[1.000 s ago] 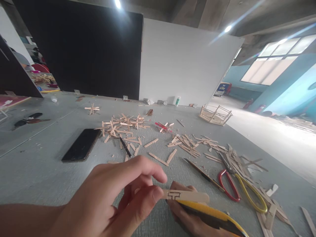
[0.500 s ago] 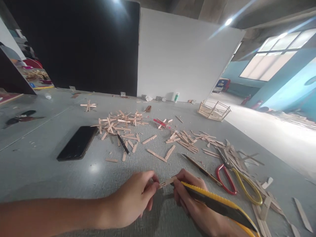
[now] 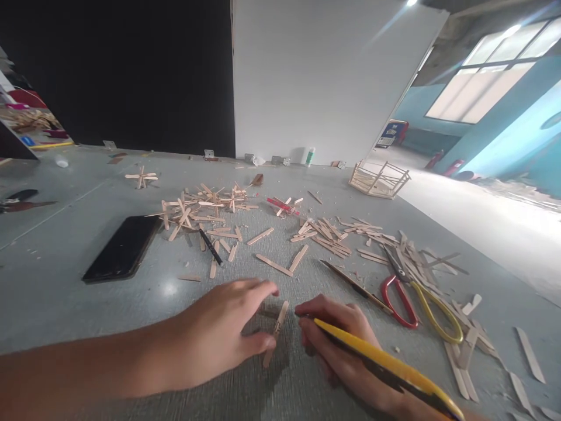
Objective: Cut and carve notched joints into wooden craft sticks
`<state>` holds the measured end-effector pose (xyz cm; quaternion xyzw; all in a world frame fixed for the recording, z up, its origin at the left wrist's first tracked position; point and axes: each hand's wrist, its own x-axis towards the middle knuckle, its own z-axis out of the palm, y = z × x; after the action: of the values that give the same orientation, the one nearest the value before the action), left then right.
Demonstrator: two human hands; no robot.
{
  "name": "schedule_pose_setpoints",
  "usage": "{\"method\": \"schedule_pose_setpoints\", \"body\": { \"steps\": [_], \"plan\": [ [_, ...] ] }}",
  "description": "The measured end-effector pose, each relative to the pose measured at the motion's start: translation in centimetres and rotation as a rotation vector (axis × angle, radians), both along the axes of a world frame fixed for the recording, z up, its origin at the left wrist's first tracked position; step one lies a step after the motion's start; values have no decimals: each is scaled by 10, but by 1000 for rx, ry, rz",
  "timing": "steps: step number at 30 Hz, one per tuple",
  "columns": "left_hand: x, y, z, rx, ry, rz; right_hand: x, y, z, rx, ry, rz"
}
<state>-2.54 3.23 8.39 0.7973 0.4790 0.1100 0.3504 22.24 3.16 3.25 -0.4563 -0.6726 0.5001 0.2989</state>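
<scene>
A small wooden craft stick (image 3: 282, 313) with dark marks or notches near its middle lies on the grey table between my hands. My left hand (image 3: 223, 330) is open around its left side, thumb and fingers spread apart. The thumb is beside or on the stick; I cannot tell if it touches. My right hand (image 3: 335, 336) is closed on a yellow-and-black utility knife (image 3: 381, 362), held like a pen with its body slanting to the lower right. Fingers mostly hide the knife's tip.
Scissors (image 3: 401, 272) with red and yellow handles lie at right beside a pencil-like tool (image 3: 350, 282) and scattered sticks. Stick piles (image 3: 210, 204) spread across the middle. A phone (image 3: 123, 248) lies left, a black pen (image 3: 211, 248) nearby. A stick frame (image 3: 379, 180) stands far right.
My left hand has let go of the craft stick and opened. The stick now lies on the table, turned more upright in view. My right hand has moved off it, still gripping the knife.
</scene>
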Motion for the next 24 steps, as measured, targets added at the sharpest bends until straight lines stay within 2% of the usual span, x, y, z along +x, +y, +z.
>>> {"method": "schedule_pose_setpoints", "body": {
  "steps": [3,8,11,16,24],
  "plan": [
    [5,10,-10,86,-23,-135,0,-2,5,-40,-39,64],
    [10,13,-35,148,-6,-229,4,2,9,222,-276,144],
    [9,10,-43,115,-47,-265,6,4,11,280,-372,189],
    [9,10,-44,72,-60,-274,3,4,11,214,-406,151],
    [15,9,-38,112,-4,-282,2,2,8,207,-363,224]
  ]
}}
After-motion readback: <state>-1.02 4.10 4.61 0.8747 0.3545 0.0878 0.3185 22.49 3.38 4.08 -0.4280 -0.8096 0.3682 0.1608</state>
